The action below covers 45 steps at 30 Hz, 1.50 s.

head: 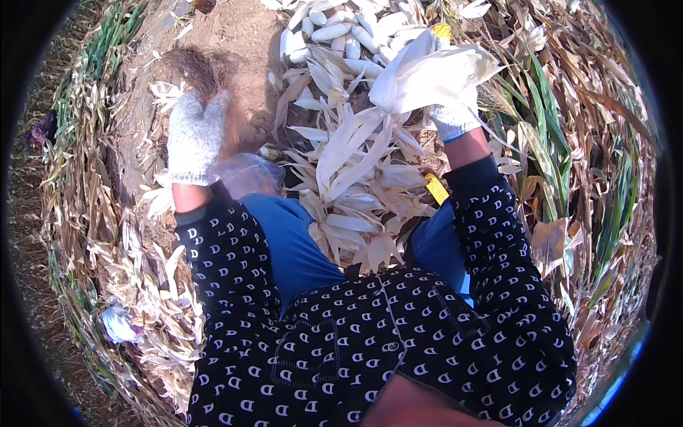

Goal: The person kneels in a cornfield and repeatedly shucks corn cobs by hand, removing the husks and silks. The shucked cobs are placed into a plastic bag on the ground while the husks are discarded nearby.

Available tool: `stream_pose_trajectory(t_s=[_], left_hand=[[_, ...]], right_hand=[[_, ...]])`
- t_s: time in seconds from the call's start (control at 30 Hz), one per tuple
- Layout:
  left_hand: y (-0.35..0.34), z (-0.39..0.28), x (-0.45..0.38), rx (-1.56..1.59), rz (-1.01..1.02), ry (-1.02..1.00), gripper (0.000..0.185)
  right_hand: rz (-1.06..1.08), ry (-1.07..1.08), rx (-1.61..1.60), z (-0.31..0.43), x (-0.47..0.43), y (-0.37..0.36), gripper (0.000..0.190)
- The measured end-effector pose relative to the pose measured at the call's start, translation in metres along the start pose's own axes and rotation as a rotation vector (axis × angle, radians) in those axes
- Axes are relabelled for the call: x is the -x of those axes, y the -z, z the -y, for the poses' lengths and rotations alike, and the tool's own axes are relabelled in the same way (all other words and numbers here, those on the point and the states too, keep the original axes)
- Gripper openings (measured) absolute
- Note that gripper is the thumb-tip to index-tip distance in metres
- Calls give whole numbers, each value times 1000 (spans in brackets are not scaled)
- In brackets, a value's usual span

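Observation:
My left hand (196, 139), in a white knit glove, is raised over bare soil, its thumb apart from the fingers. Just beyond the fingertips is a loose tuft of brown corn silk (200, 69). My right hand (453, 118), gloved too, is mostly covered by a pale dry corn husk (421, 80) that it grips. Whether an ear is inside that husk cannot be seen. Past it shows a patch of yellow (442, 32). Stripped husks (363, 187) lie heaped between my knees.
Several whitish husked corn ears (341, 32) form a pile ahead. Dry corn stalks with green leaves (549, 123) bank up on the right, and more stalks (80, 176) line the left. A clear plastic bag (251, 173) lies by my left knee, a yellow tag (436, 188) by the right.

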State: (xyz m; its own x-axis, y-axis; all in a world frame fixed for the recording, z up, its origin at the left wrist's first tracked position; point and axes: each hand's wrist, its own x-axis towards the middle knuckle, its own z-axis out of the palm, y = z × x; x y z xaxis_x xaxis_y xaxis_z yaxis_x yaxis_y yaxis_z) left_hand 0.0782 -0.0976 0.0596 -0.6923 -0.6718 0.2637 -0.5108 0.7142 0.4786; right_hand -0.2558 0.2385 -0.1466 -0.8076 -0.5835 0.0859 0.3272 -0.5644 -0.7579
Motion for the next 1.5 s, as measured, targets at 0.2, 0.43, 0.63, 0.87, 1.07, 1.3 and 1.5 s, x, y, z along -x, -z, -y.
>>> stream_pose_trajectory(t_s=[0.2, 0.43, 0.63, 0.87, 1.07, 1.3, 1.5], left_hand=[[61, 169, 70, -540, 176, 22, 31], [61, 249, 119, -629, 413, 108, 25], [21, 225, 88, -497, 308, 112, 31], [-20, 311, 53, -345, 24, 398, 39], [-56, 327, 102, -440, 572, 463, 36], [-49, 249, 134, -596, 897, 332, 37], [-67, 231, 106, -524, 743, 191, 37]], right_hand=[[55, 347, 988, 16, 9, -28, 41], [-93, 338, 762, -5, 5, -47, 47], [-147, 319, 647, -2, 6, -61, 47], [-178, 281, 513, -1, 9, -77, 48], [-201, 191, 399, 2, 13, -95, 48], [-242, 35, 235, 7, 18, -127, 49], [-271, -56, 159, 1, 18, -146, 49]])
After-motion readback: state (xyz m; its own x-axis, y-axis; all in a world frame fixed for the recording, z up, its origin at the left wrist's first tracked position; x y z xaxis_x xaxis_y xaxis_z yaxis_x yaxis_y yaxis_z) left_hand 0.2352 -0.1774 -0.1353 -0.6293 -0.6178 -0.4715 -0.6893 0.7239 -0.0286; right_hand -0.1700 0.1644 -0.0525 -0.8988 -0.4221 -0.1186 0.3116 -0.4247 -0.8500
